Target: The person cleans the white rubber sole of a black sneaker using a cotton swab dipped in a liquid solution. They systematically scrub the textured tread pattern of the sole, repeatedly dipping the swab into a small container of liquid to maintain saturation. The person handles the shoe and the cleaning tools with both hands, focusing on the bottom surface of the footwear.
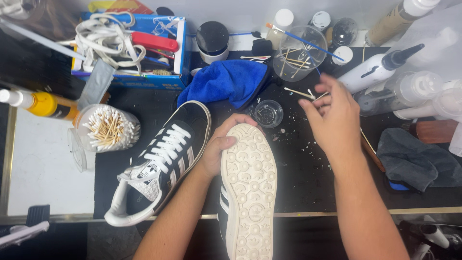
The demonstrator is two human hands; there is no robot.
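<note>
My left hand [219, 149] grips a black sneaker [248, 192] turned sole up, its cream sole facing me at the bottom centre. Its mate, a black sneaker with white stripes and white laces [161, 161], lies on its side to the left on the black mat [303, 168]. My right hand [332, 118] hovers over the mat at the right with its fingers reaching toward loose cotton swabs [303, 93]. Whether a swab is pinched in the fingers is blurred. A small clear cup [268, 113] sits between the two hands.
A blue cloth [226, 82] lies behind the shoes. A clear tub of cotton swabs [108, 129] is at left, a blue box with laces [130, 45] behind it. Squeeze bottles [380, 70], a clear cup holding a brush [301, 53] and a grey cloth [416, 161] crowd the right.
</note>
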